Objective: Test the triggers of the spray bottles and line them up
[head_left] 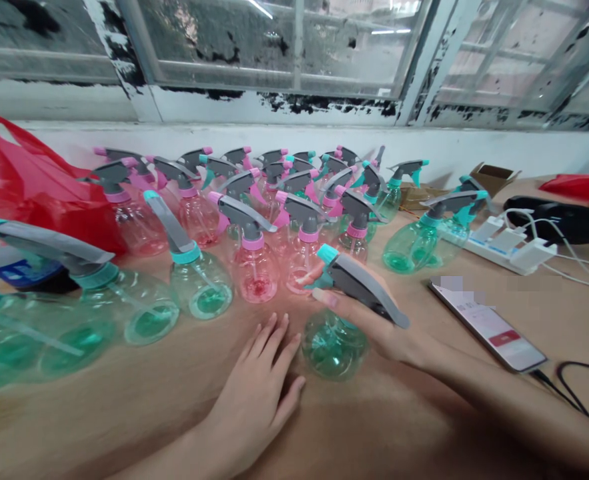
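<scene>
Hands differed: the right hand (394, 340) was closed around the neck of a green spray bottle (331, 350), which stood on the desk (149, 413) just before the rows of pink and green bottles (254, 260). The left hand (259, 393) lay open and flat beside it. Gripping at the neck and keeping the bottle upright, clear of the phone (489, 327), seemed wisest.
</scene>
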`<state>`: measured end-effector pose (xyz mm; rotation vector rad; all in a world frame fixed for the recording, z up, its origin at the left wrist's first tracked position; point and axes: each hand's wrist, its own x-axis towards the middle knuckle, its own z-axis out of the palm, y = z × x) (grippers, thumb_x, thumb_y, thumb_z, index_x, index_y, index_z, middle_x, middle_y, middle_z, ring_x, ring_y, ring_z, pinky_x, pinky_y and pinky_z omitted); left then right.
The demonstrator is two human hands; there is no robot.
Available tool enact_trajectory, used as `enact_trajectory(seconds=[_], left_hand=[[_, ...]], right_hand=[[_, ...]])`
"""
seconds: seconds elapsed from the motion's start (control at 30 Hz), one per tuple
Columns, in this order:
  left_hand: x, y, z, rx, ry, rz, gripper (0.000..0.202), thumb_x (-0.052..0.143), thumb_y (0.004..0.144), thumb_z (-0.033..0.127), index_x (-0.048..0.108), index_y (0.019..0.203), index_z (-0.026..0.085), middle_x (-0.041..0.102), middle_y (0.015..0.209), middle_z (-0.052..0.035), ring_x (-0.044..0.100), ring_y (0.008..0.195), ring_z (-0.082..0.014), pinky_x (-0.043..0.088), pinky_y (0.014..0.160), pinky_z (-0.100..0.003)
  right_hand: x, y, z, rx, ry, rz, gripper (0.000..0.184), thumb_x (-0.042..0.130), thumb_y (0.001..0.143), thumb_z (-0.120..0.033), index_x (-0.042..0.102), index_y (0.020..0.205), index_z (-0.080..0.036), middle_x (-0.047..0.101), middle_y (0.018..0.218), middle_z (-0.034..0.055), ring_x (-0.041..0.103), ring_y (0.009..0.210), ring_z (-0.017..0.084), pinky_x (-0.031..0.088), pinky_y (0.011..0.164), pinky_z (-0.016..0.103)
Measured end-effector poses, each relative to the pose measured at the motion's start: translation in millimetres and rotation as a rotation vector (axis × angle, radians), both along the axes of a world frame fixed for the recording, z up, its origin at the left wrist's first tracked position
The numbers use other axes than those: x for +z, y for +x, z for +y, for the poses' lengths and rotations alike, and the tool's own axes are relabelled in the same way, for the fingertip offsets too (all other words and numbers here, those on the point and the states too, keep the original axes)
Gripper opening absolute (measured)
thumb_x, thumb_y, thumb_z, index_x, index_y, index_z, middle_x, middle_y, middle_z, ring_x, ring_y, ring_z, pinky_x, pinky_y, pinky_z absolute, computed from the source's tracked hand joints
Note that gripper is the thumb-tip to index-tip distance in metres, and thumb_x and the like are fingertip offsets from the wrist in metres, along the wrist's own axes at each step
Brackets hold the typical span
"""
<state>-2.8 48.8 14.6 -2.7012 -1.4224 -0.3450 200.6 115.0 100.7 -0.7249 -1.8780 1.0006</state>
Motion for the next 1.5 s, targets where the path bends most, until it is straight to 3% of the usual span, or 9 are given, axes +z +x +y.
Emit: enact_trajectory(seconds=[0.1,0.23,0.33,0.47,0.67,0.93,1.27,1.5], left_hand=[[0.4,0.1,-0.1,-0.002,0.010,0.016,0.047,0.051,0.095,0.035,0.052,0.135,0.012,0.042,0.148,-0.0192,0.038,0.137,-0.0361,0.041,0.104,-0.054],[0.0,0.0,0.1,-0.003,0.013,0.017,0.049,0.051,0.095,0.035,0.050,0.138,0.011,0.041,0.149,-0.0192,0.038,0.136,-0.0361,0.041,0.104,-0.054],[-0.9,-0.3,0.0,0.005,0.002,0.012,0.050,0.050,0.096,0.035,0.047,0.140,0.013,0.039,0.150,-0.0171,0.037,0.137,-0.0344,0.040,0.106,-0.052],[-2.3,-0.4,-0.3,0.008,0.007,0.004,0.049,0.050,0.096,0.036,0.049,0.139,0.013,0.040,0.150,-0.0173,0.037,0.137,-0.0344,0.040,0.106,-0.052],[-1.6,-0.1,0.0,0.004,0.004,0.018,0.049,0.051,0.095,0.034,0.048,0.139,0.012,0.040,0.150,-0.0183,0.037,0.137,-0.0351,0.040,0.105,-0.053],[-1.4,-0.4,-0.5,0.007,-0.004,0.014,0.050,0.051,0.095,0.034,0.047,0.140,0.012,0.040,0.150,-0.0175,0.038,0.137,-0.0351,0.040,0.105,-0.053],[-0.9,-0.7,-0.7,0.009,-0.024,0.022,0.050,0.049,0.096,0.035,0.046,0.140,0.012,0.038,0.151,-0.0177,0.034,0.139,-0.0351,0.038,0.106,-0.054],[-1.4,0.1,-0.3,0.003,-0.018,0.017,0.051,0.049,0.096,0.034,0.045,0.142,0.010,0.037,0.151,-0.0189,0.034,0.139,-0.0354,0.039,0.106,-0.054]], right_hand=[[3.0,0.1,0.2,-0.028,0.052,-0.028,0.020,0.056,0.093,-0.037,0.051,0.081,-0.022,0.046,0.076,-0.0027,0.045,0.067,0.012,0.040,0.060,0.025],[4.3,1.1,0.2,-0.034,0.063,-0.045,0.025,0.056,0.094,-0.036,0.045,0.076,-0.022,0.036,0.070,-0.0048,0.035,0.061,0.011,0.032,0.054,0.024],[2.7,1.6,0.4,-0.012,0.054,-0.025,0.021,0.055,0.094,-0.036,0.050,0.080,-0.022,0.044,0.073,-0.0037,0.042,0.065,0.011,0.038,0.059,0.025],[1.1,0.9,-0.9,0.028,-0.008,0.030,0.016,0.056,0.094,-0.035,0.061,0.105,-0.024,0.062,0.096,0.0016,0.059,0.089,0.017,0.049,0.081,0.032],[0.7,-0.8,-2.5,0.003,-0.014,0.048,0.026,0.057,0.093,-0.036,0.063,0.116,-0.026,0.067,0.104,0.0037,0.057,0.117,0.027,0.046,0.101,0.046],[-3.3,-0.7,-1.0,-0.005,-0.010,0.062,0.026,0.058,0.093,-0.035,0.063,0.117,-0.026,0.065,0.122,0.0035,0.058,0.120,0.027,0.045,0.105,0.048],[-4.9,-1.7,1.7,0.065,-0.103,0.120,0.028,0.062,0.091,-0.030,0.062,0.119,-0.025,0.064,0.124,0.0038,0.059,0.120,0.025,0.053,0.097,0.038],[-1.9,-2.0,-0.3,0.060,-0.083,0.124,0.024,0.062,0.089,-0.026,0.064,0.114,-0.025,0.066,0.119,0.0022,0.061,0.116,0.021,0.056,0.093,0.033]])
